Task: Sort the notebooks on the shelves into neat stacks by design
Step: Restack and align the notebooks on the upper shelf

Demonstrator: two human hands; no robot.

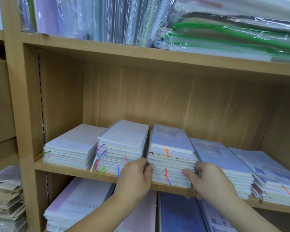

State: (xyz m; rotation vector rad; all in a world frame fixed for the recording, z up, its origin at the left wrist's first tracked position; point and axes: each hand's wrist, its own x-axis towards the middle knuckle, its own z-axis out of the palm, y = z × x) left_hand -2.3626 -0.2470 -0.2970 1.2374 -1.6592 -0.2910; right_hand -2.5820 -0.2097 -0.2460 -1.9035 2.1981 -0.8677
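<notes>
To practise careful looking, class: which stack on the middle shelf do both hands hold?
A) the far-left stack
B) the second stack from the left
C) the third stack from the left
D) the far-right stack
C: the left hand grips the left side and the right hand the right side of the third stack.

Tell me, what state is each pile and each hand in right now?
Middle stack: lying flat, edges uneven, held from both sides.
Left hand: grips its left side.
Right hand: grips its right side.
Second stack: uneven, ribbons hanging out.
Far-left stack: fairly even, untouched.
</notes>
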